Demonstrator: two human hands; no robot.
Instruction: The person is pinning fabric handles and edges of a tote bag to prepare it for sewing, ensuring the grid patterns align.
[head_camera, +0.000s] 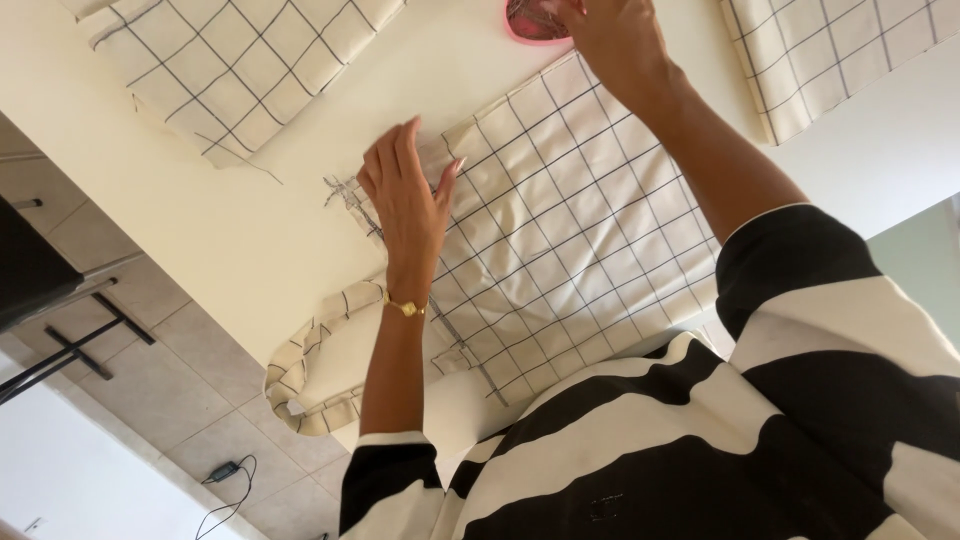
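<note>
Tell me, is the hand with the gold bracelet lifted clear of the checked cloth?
No: the left hand with the bracelet presses flat on the edge of the checked cloth.

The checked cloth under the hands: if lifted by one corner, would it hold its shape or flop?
The checked cloth would probably flop: its strap already droops over the table edge. It looks thin and light, with frayed threads beside the left hand. On the smooth tabletop it may slide when pushed.

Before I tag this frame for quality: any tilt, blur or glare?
Head view: strongly tilted, the table running diagonally; even soft daylight, no glare; the left hand and checked fabric are sharp; the right hand is cut by the top edge.
</note>
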